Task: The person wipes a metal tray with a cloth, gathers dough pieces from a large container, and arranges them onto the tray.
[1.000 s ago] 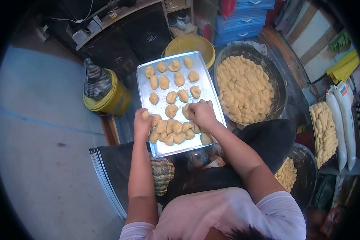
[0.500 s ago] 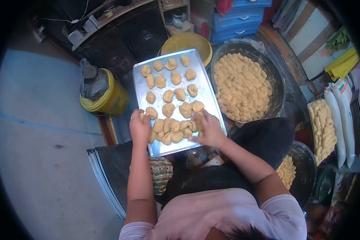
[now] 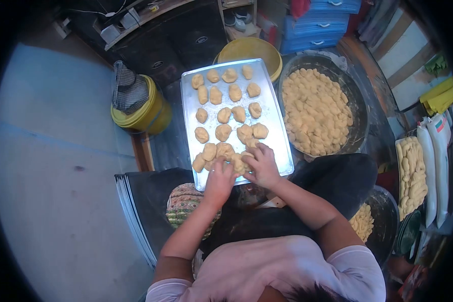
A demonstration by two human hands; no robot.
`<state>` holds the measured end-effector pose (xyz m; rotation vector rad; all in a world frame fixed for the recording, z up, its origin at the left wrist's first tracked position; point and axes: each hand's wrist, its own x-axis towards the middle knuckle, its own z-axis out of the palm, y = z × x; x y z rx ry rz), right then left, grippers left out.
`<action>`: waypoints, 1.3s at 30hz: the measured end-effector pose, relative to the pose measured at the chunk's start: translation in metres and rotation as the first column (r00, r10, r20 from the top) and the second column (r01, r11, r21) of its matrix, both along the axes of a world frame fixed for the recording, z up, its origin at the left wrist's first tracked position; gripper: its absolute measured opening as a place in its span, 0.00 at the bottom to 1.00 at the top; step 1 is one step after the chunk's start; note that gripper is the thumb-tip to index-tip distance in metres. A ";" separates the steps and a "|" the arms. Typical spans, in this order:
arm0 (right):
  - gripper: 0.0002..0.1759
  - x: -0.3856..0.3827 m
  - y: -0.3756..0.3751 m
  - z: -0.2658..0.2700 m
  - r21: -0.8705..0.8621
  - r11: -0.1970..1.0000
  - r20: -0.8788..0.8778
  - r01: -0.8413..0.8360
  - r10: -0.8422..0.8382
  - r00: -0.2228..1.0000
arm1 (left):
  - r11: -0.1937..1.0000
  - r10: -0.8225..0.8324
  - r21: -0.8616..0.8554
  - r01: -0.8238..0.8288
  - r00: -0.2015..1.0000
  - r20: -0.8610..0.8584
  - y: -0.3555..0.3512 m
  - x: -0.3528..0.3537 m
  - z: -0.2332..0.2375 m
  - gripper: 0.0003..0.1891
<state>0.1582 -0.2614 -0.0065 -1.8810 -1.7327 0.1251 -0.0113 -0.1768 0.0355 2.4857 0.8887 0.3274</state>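
A metal tray [image 3: 267, 113] lies in front of me with rows of dough pieces [image 3: 235, 92] on it. At its near end, more lumps sit crowded together in a dough cluster [image 3: 209, 152]. My left hand [image 3: 220, 176] is over the near edge of this cluster, its fingers curled on a lump. Close beside it on the right, my right hand [image 3: 261, 166] has its fingers bent around dough at the cluster's right end. The fingertips of both hands are partly hidden among the lumps.
A large dark basin [image 3: 357, 126] full of dough pieces stands right of the tray. Behind the tray is a yellow tub [image 3: 251, 50]; a lidded yellow bucket [image 3: 153, 113] stands left. Another basin [image 3: 385, 216] and a dough-filled tray [image 3: 411, 173] are at the right.
My left hand has moved right from the tray's left edge to the middle of the cluster. My right hand has closed in on the dough. The view has shifted slightly.
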 end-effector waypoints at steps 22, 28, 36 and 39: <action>0.31 0.006 0.009 0.005 0.112 0.991 -0.011 -0.075 0.076 0.997 | 0.986 -0.012 0.165 0.019 0.999 -0.044 0.002 0.015 -0.009 0.26; 0.27 0.010 0.002 0.004 0.255 0.967 -0.130 -0.024 0.058 0.990 | 0.998 0.010 0.066 -0.009 1.000 -0.017 -0.013 0.027 -0.005 0.21; 0.28 0.016 -0.017 0.011 0.209 0.977 -0.201 -0.040 0.083 0.976 | 0.987 0.163 -0.004 -0.163 0.985 0.059 -0.030 0.035 -0.003 0.33; 0.32 0.011 -0.023 0.021 0.123 0.992 -0.089 -0.006 0.017 0.996 | 0.978 0.203 -0.050 -0.201 0.978 0.047 -0.015 0.032 -0.007 0.38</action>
